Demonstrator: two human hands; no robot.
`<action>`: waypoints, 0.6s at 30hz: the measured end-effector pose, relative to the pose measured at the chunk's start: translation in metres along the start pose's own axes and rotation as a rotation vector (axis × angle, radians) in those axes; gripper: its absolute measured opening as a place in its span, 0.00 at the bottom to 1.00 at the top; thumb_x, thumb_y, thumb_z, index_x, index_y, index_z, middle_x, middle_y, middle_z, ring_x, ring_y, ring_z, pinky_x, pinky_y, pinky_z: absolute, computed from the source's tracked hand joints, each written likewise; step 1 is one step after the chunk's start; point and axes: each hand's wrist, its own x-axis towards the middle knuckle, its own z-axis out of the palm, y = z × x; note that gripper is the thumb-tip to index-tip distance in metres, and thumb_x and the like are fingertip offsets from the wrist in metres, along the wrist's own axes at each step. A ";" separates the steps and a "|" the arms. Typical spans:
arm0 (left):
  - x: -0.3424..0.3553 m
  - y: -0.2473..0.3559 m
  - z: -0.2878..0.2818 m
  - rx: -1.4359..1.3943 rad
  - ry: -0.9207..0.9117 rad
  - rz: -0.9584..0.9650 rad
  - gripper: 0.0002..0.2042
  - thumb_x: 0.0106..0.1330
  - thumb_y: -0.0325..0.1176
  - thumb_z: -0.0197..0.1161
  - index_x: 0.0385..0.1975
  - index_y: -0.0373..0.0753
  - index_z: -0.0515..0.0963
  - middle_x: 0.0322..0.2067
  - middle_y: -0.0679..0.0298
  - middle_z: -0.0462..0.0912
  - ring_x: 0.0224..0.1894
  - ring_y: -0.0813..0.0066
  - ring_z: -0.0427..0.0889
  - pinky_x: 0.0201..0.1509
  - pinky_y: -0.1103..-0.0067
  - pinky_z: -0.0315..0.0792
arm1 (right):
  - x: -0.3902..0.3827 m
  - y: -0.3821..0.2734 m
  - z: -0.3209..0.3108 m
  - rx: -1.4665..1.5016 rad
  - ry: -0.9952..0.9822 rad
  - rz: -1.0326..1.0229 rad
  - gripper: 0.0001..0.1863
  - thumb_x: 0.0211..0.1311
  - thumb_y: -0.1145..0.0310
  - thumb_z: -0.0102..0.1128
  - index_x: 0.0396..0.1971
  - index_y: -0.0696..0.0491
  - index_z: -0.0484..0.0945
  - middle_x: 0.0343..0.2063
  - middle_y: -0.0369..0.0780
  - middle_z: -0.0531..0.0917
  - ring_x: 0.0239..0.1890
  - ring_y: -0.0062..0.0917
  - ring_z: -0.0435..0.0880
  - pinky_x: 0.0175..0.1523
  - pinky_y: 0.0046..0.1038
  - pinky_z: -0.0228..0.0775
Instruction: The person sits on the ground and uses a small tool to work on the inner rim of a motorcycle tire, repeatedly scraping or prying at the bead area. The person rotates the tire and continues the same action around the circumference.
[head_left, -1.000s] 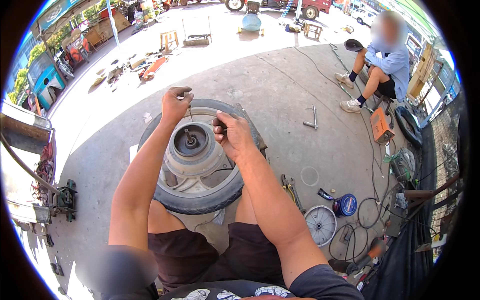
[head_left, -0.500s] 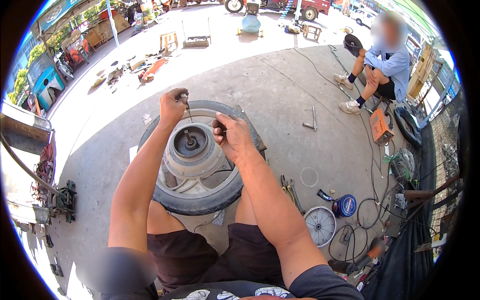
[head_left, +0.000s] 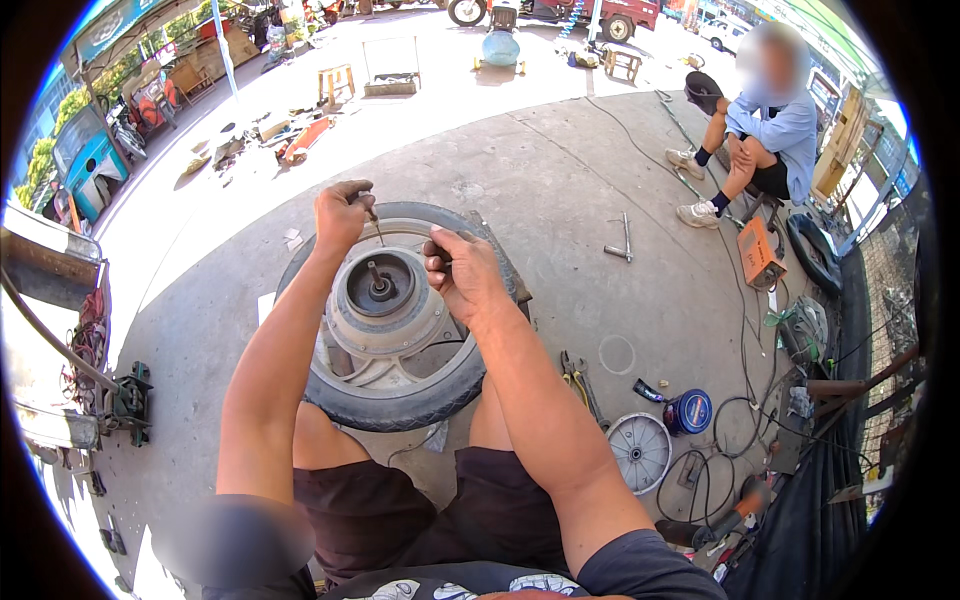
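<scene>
A wheel with a black tyre (head_left: pixel 385 414) and a grey hub (head_left: pixel 388 334) lies flat in front of my knees. The hub's middle is a dark round recess with a short metal axle (head_left: pixel 377 272) standing up in it. My left hand (head_left: pixel 342 213) is closed around a screwdriver (head_left: pixel 379 231), whose thin shaft points down at the far edge of the hub. Over the hub's right side, my right hand (head_left: pixel 467 272) is closed, thumb against the fingers; what it holds, if anything, is hidden.
Pliers (head_left: pixel 573 374), a round metal cover (head_left: pixel 640 453) and a blue-lidded tub (head_left: pixel 689 411) lie to the right. Farther out are a T-shaped wrench (head_left: pixel 622 240), an orange box (head_left: pixel 761 253) and cables. A person (head_left: pixel 775 140) sits at the far right.
My left hand has shifted very slightly left with the screwdriver. The right hand and the wheel look the same.
</scene>
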 end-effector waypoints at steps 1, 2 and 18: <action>-0.002 0.003 -0.001 -0.005 0.010 0.009 0.12 0.54 0.25 0.66 0.40 0.34 0.84 0.31 0.56 0.86 0.32 0.74 0.84 0.40 0.78 0.75 | 0.000 0.000 0.000 0.000 0.003 -0.001 0.06 0.63 0.69 0.60 0.32 0.55 0.76 0.24 0.36 0.77 0.22 0.16 0.72 0.21 0.17 0.62; -0.002 0.005 -0.001 -0.001 0.007 0.012 0.12 0.54 0.24 0.66 0.40 0.34 0.84 0.31 0.56 0.86 0.32 0.74 0.84 0.40 0.78 0.75 | 0.000 -0.001 0.000 0.000 0.006 -0.002 0.06 0.63 0.69 0.59 0.32 0.55 0.76 0.24 0.36 0.77 0.22 0.16 0.72 0.21 0.17 0.62; 0.001 0.002 0.000 0.110 0.044 0.044 0.14 0.52 0.28 0.68 0.40 0.35 0.84 0.29 0.56 0.87 0.31 0.74 0.84 0.40 0.77 0.75 | 0.001 -0.001 0.003 -0.006 0.008 -0.014 0.06 0.63 0.70 0.59 0.30 0.56 0.75 0.24 0.36 0.77 0.21 0.17 0.72 0.21 0.18 0.62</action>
